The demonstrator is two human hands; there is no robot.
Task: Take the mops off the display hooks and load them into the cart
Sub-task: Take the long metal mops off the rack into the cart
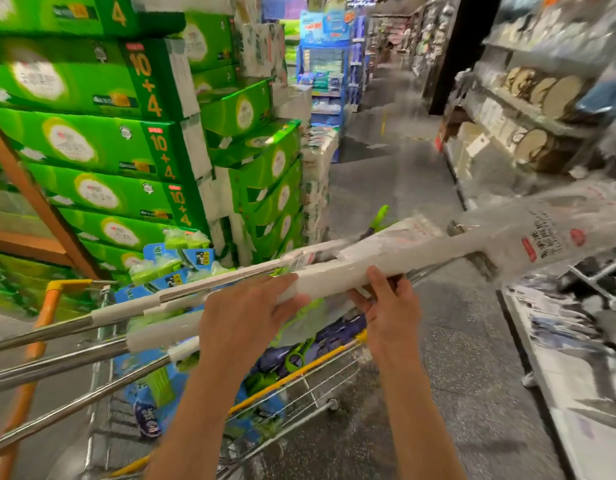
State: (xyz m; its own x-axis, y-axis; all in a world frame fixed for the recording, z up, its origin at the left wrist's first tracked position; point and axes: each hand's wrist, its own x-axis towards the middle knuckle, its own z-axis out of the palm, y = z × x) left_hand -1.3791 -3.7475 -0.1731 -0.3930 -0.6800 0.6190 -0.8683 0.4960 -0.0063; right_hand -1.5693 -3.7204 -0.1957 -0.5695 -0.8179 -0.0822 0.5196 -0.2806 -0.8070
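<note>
— Where's the mop you've got now, and which way does it run?

— I'm holding the white mop wrapped in clear printed plastic [421, 251] crosswise over the wire shopping cart with yellow rim trim [299, 370]. Its long axis runs from about eight o'clock, low on my left, up to two o'clock on my right. The bulky wrapped head end points to two o'clock, well out past the cart's side, over the grey aisle floor [455, 358].

— And your grip?

— My left grip [246, 317] is clamped on the white shaft, fingers curled over the top of it. My right grip [391, 299] holds the same shaft just beside it, toward three o'clock, fingers wrapped round from below. Both sit close together near the middle, so most of the head's length hangs out beyond my right grip.

— What's already in the cart?

— Three other mops with bare steel poles and white sleeves [92, 348] lie there, poles jutting out toward eight and nine o'clock, on top of blue and green packaged mop refills [171, 268]. The one I hold lies nearly parallel to them, just above.

— So what does the next move depend on?

— I judge it's that overhang. The heavy end lies toward two o'clock from both grips, nearer my right, so the right would steer it down and inward while the left lowers the shaft beside the others.
</note>
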